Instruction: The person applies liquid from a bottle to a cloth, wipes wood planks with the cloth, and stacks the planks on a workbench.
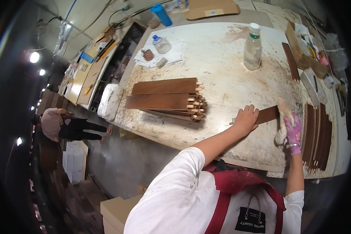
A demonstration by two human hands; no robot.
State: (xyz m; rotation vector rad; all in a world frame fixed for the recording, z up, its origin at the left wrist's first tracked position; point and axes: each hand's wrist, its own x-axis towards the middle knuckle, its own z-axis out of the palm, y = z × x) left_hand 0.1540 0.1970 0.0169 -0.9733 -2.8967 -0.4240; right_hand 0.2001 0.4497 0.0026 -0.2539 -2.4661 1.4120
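Note:
A dark brown wooden slat (pixel 267 115) lies at the right front of the worktable. My bare left hand (pixel 246 119) is closed over its left part, fingers wrapped across it, with the left end jutting out past the hand. In a purple patterned glove, my right hand (pixel 293 130) grips a dirty cream rag (pixel 282 126) at the slat's right end. The rag covers that end and hangs toward me. Further left, a stack of similar brown slats (pixel 160 100) sits with its pale tenon ends facing right. Several more slats (pixel 316 136) stand in a row beside my right hand.
A clear bottle with a white cap (pixel 253 48) stands beyond my hands. Farther left, a blue-capped jar (pixel 161 45) rests on a white cloth (pixel 175 57). A cardboard box (pixel 306 62) of odds and ends is at the far right. Another person (pixel 62 124) stands across the aisle.

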